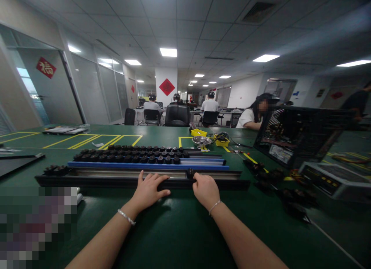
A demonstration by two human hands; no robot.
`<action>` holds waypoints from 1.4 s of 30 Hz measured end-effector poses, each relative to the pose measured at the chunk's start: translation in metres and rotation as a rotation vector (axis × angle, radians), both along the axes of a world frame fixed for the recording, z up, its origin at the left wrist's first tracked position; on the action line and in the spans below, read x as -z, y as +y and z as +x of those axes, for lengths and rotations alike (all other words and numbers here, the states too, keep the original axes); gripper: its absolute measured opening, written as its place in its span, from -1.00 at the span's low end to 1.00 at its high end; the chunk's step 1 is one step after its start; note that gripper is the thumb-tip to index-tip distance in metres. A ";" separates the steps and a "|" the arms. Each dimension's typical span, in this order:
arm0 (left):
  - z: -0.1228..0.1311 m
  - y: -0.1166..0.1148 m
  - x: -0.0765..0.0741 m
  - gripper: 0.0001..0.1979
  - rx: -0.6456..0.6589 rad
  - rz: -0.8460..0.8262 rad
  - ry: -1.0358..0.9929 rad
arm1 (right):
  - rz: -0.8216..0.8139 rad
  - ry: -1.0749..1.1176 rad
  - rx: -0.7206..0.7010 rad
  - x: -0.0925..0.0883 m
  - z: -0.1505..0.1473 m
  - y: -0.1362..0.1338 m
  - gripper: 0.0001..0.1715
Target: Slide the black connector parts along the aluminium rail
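Observation:
A long black rail (95, 180) with a silvery inner channel lies across the green table in front of me. My left hand (148, 190) rests on its near edge with fingers spread, holding nothing. At the rail's right part, my right hand (206, 190) has its fingers curled against a small black block (190, 173), which sits in the channel. Two similar blocks (56, 170) stand at the left end. Just behind lies a blue-edged rail (121, 165), and rows of several black blocks (110, 157) stand along the rails there.
To the right are an open computer case (298, 134), a power supply box (336, 180) and several loose black parts (266, 176). A metal bowl (201, 141) and yellow bins (198, 133) stand farther back. A co-worker (252, 114) sits beyond the case; other people sit at far desks.

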State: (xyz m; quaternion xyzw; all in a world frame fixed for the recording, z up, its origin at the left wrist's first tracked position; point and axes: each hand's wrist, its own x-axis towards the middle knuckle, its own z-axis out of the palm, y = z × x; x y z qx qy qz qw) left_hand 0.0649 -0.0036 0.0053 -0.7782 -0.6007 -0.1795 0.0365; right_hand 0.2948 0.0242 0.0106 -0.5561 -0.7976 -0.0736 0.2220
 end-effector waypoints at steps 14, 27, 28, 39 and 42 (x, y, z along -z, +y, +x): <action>-0.002 0.001 0.001 -0.42 0.011 0.010 -0.014 | -0.023 -0.012 0.033 -0.002 0.001 -0.001 -0.77; -0.001 0.000 0.001 -0.44 0.004 -0.001 -0.012 | -0.005 -0.015 0.085 0.000 0.003 0.001 -0.77; -0.001 0.000 0.000 -0.44 0.005 -0.003 -0.011 | -0.008 -0.020 0.090 0.000 0.003 0.001 -0.77; -0.002 0.001 0.002 -0.45 0.006 0.000 -0.010 | -0.009 -0.028 0.087 -0.001 0.004 0.001 -0.78; -0.002 0.001 0.001 -0.45 0.003 0.004 -0.001 | -0.001 -0.022 0.083 0.000 0.004 0.002 -0.80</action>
